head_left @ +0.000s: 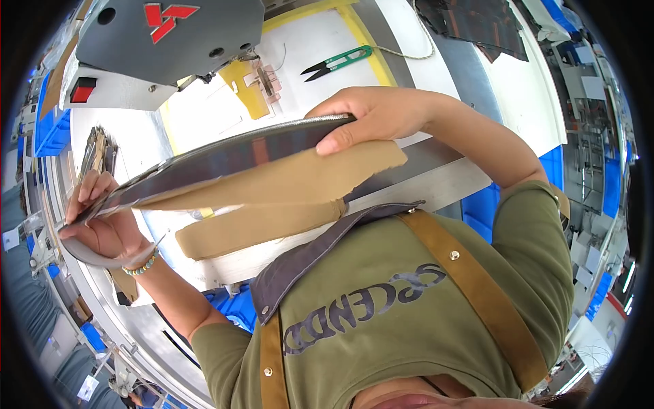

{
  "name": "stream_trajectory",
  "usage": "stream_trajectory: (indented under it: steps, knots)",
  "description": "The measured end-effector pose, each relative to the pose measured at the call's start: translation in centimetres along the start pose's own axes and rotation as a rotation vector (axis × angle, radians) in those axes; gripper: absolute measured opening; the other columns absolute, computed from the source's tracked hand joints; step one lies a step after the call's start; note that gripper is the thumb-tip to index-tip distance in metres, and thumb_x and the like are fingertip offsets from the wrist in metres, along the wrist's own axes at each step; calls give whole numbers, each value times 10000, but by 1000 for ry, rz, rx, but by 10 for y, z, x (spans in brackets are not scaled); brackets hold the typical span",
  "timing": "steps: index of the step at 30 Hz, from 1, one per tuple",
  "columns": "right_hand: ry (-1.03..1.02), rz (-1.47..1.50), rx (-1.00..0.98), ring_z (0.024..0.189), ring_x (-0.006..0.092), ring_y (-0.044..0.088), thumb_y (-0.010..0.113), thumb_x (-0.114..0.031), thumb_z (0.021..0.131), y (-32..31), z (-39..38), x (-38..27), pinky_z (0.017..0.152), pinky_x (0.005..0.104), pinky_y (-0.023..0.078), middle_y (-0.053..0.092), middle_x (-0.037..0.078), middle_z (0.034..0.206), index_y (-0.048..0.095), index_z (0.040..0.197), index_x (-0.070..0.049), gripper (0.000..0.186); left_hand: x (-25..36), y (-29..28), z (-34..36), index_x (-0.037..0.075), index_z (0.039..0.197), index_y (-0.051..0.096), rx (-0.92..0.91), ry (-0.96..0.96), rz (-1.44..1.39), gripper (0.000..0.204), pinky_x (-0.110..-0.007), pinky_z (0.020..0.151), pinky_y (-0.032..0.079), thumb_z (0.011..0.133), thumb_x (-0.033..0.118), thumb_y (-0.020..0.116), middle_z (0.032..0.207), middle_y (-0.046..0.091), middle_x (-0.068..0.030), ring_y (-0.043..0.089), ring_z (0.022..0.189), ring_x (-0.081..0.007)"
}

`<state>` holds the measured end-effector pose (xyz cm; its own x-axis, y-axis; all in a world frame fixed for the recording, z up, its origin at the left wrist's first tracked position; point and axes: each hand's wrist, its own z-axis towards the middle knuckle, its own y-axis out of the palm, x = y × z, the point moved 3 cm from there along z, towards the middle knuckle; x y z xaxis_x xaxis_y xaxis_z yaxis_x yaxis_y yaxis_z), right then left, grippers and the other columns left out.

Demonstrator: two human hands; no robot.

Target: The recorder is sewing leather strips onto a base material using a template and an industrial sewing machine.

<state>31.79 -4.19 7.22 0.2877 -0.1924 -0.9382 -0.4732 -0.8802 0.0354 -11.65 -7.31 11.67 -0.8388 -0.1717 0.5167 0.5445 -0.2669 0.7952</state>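
The right hand (371,112) has its fingers (338,141) curled shut over one end of a long dark curved panel (225,160), thumb under, knuckles up. The left hand (102,225) clamps the other end, fingers (88,187) pressed together along its edge. The panel's long axis runs between the two hands, rising from the left hand to the right, edge-on to the camera. Tan leather strips (272,204) hang just below the panel, touching it. Both forearms reach out from the chest, elbows bent. Beyond the panel, on the white bench (204,116), lie green thread snips (338,61), beside a grey sewing machine (163,34).
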Motion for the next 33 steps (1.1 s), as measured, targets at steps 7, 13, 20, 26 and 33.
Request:
stream_trajectory:
  steps: [7,13,20,26,33]
  knots:
    - [-115,-510,183,901,316,621,636,-281,1087,-13,14,8,841,422,494,663,196,962,644,1174,6,299,58,-63,5,94,863,592,300,203,-118,324,-236,555,361,965,304,817,585,506,55,422,544,-71]
    - [-251,-723,195,920,410,656,638,-224,1061,15,59,0,829,485,498,671,235,941,640,1119,4,235,132,-136,48,-54,1064,713,191,-104,1106,379,-245,619,415,1100,285,545,699,563,-30,543,645,-144]
    - [-245,-827,280,890,430,672,642,-195,1045,26,87,4,822,525,512,675,235,906,651,1105,-6,199,-96,18,33,-35,1234,746,-560,-381,1587,309,-349,962,526,1086,196,605,1210,777,-150,690,1027,-219]
    - [-252,-695,221,911,378,715,687,-188,1020,24,83,-16,812,476,528,713,214,946,668,1181,4,251,-153,22,-4,-56,1198,656,-590,-394,1655,245,-372,894,503,1057,145,659,1043,647,-150,604,923,-251]
    - [-154,-375,282,869,128,668,702,-91,1006,2,78,-3,819,310,527,714,37,1040,693,1328,-29,328,-138,1,-3,8,985,598,-430,-315,1484,222,-285,746,474,1006,155,763,897,562,-43,543,795,-134]
